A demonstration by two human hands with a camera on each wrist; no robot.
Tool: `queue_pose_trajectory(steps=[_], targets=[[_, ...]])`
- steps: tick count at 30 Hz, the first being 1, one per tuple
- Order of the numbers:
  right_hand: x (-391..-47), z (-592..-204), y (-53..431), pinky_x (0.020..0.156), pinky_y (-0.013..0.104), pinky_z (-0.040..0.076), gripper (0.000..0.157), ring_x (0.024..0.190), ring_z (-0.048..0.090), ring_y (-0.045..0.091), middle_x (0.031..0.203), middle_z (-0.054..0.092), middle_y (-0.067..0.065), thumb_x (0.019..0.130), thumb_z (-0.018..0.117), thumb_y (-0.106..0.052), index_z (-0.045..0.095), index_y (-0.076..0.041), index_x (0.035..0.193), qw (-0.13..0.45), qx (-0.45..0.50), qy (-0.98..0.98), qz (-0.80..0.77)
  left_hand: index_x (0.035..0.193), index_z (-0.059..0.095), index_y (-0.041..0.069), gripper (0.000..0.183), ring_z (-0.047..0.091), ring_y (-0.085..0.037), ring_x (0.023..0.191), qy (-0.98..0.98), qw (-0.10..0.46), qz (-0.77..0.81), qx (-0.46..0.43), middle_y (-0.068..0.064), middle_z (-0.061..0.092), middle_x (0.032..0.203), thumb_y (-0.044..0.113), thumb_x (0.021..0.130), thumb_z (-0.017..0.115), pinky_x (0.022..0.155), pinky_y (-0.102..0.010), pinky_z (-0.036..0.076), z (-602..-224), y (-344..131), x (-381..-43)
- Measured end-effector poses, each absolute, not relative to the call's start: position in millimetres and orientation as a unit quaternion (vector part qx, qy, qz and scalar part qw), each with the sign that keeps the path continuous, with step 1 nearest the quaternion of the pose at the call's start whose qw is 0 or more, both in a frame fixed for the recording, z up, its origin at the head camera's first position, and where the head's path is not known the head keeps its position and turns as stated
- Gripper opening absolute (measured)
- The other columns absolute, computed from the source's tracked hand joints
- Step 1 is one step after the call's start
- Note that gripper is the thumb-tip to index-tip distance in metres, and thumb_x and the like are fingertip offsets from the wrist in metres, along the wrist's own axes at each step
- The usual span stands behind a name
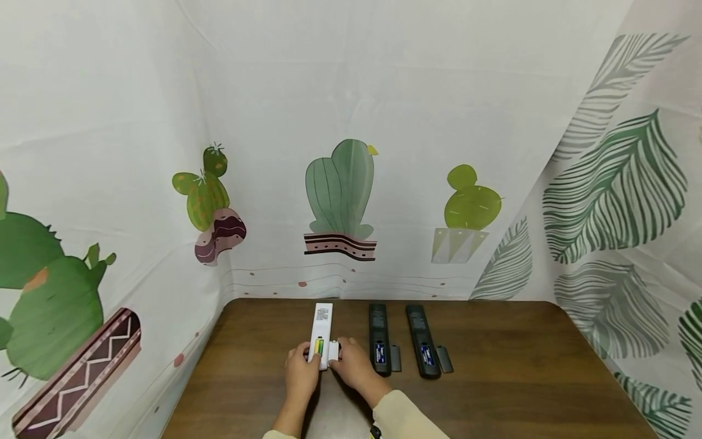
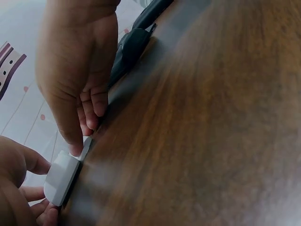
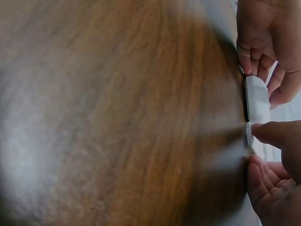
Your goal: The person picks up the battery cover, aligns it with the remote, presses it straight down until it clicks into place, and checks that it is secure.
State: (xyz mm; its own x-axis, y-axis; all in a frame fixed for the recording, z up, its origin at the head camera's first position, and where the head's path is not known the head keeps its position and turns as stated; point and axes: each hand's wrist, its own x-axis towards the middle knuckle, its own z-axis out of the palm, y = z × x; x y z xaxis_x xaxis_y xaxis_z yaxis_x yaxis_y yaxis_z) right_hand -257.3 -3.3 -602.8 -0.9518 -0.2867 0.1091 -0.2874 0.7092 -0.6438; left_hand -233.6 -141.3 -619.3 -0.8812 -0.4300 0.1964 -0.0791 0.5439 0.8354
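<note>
Near the front middle of the brown wood-grain counter (image 1: 521,378) lies a white remote control (image 1: 320,325), face down, long axis running away from the person. Its lower end is open: a battery with a green and yellow wrap (image 1: 319,348) shows in the bay. Left hand (image 1: 300,371) grips the remote's lower left edge, fingers curled round it. Right hand (image 1: 353,366) pinches a small white battery cover (image 1: 333,350), held just beside the open bay at the remote's right edge; wrist views show thumb and fingertips closing on the thin white piece.

Right of the white remote, two black remote controls (image 1: 378,337) (image 1: 421,340) lie parallel to it, also face down, each with a blue-labelled battery showing in its bay. A dark cover (image 1: 395,358) rests just beside the first, another (image 1: 444,359) beside the second. First black remote lies near the right hand's knuckles.

Cactus-print cloth (image 1: 340,201) hangs behind and to the left, leaf-print cloth (image 1: 614,195) on the right, both close against the counter edges. Bare wood extends right of the second black remote and left of the left hand.
</note>
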Motion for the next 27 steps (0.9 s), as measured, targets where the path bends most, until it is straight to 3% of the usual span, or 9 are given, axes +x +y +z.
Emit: queue_pose_trajectory(steps=[10, 20, 27], targets=[[-257, -605, -2, 0.063, 0.024, 0.040, 0.046, 0.072, 0.045, 0.010, 0.086, 0.052, 0.003, 0.083, 0.081, -0.013, 0.059, 0.004, 0.120, 0.003, 0.162, -0.912, 0.377, 0.111, 0.069, -0.007, 0.031, 0.062, -0.028, 0.092, -0.844, 0.168, -0.483, 0.161, -0.019, 0.067, 0.100, 0.004, 0.082, 0.070, 0.080, -0.039, 0.050, -614, -143, -233], [-257, -605, 0, 0.063, 0.022, 0.041, 0.046, 0.071, 0.047, 0.008, 0.085, 0.057, 0.008, 0.082, 0.080, -0.007, 0.057, 0.005, 0.120, -0.005, 0.161, -0.897, 0.411, 0.113, 0.069, -0.006, 0.032, 0.063, -0.030, 0.096, -0.842, 0.167, -0.486, 0.163, -0.020, 0.067, 0.103, 0.004, 0.082, 0.070, 0.084, -0.043, 0.051, -611, -141, -231], [-254, -609, 0, 0.060, 0.022, 0.042, 0.051, 0.065, 0.048, 0.006, 0.077, 0.061, 0.008, 0.080, 0.078, -0.003, 0.054, 0.008, 0.123, 0.006, 0.169, -0.885, 0.434, 0.113, 0.069, -0.008, 0.032, 0.064, -0.030, 0.093, -0.834, 0.167, -0.502, 0.155, -0.021, 0.066, 0.103, 0.001, 0.082, 0.069, 0.079, -0.035, 0.052, -608, -142, -230]])
